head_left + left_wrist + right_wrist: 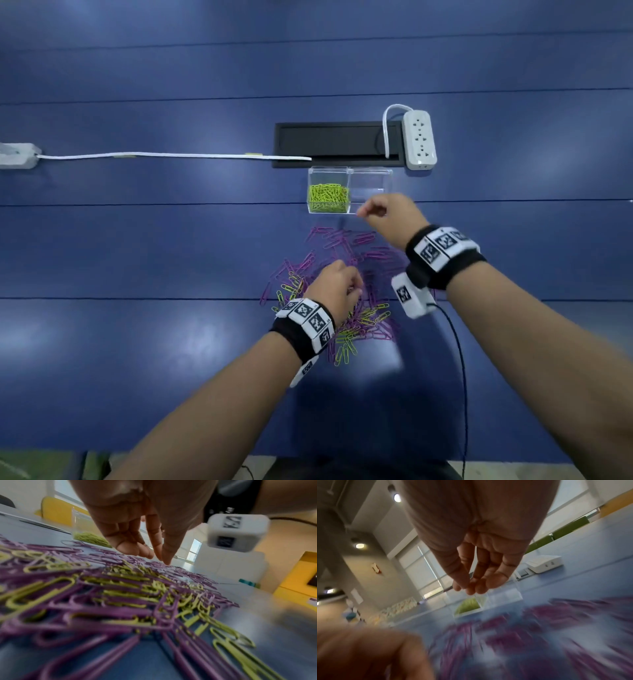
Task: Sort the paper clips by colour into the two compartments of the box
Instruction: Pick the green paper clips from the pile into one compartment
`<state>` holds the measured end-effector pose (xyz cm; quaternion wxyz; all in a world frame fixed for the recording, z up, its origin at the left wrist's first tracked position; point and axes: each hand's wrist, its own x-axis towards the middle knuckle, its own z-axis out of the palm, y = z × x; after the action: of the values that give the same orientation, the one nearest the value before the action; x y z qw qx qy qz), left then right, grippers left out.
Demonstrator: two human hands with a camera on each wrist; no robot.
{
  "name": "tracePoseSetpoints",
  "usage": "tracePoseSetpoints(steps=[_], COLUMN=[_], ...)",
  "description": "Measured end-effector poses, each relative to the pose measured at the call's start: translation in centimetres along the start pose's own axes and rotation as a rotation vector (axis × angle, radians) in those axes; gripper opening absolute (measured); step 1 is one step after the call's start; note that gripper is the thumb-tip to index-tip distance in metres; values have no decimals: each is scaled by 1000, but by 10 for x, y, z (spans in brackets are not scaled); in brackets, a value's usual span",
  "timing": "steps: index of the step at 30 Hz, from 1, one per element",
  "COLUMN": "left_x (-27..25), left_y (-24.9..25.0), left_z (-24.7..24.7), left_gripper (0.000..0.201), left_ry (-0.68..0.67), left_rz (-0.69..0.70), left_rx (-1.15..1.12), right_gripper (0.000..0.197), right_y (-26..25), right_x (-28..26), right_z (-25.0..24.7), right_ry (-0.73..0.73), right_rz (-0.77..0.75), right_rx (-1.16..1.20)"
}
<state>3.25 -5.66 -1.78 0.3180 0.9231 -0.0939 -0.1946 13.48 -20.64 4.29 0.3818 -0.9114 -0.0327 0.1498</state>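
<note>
A clear two-compartment box [387, 173] stands on the blue table. Its left compartment holds green paper clips [328, 198]; the right compartment [371, 186] looks empty. Nearer me lies a pile of purple clips [346, 253] mixed with green clips [346, 349]. My right hand [363, 212] hovers at the front edge of the right compartment. In the right wrist view its fingertips [477, 589] are pinched together, and a thin dark purple clip [448, 589] juts out beside the thumb. My left hand [356, 287] reaches down into the pile, with thumb and index fingertips [167, 562] touching the purple clips [106, 609].
A white power strip [419, 138] and a black cable slot [335, 144] lie just behind the box. A white cable [171, 156] runs left to another adapter [17, 156]. A thin black wire [459, 359] trails from my right wrist over the near table edge.
</note>
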Motion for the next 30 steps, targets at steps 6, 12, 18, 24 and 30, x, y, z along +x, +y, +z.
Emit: tracePoseSetpoints(steps=[6, 12, 18, 24, 30], left_x=[-7, -15, -20, -3, 17], left_y=[-7, -18, -21, -12, -7], left_z=[12, 0, 0, 2, -5], left_gripper=[27, 24, 28, 13, 3], left_ry=[-40, 28, 55, 29, 59], left_rz=[3, 11, 45, -30, -113], left_rx=[46, 3, 74, 147, 61], right_gripper=[17, 24, 27, 19, 13], right_y=[50, 84, 84, 80, 82], right_x=[-90, -95, -104, -112, -116], right_z=[38, 39, 29, 51, 59], right_ry=[-269, -56, -37, -144, -135], right_rz=[-29, 26, 5, -29, -52], right_rx=[-176, -138, -141, -250, -295])
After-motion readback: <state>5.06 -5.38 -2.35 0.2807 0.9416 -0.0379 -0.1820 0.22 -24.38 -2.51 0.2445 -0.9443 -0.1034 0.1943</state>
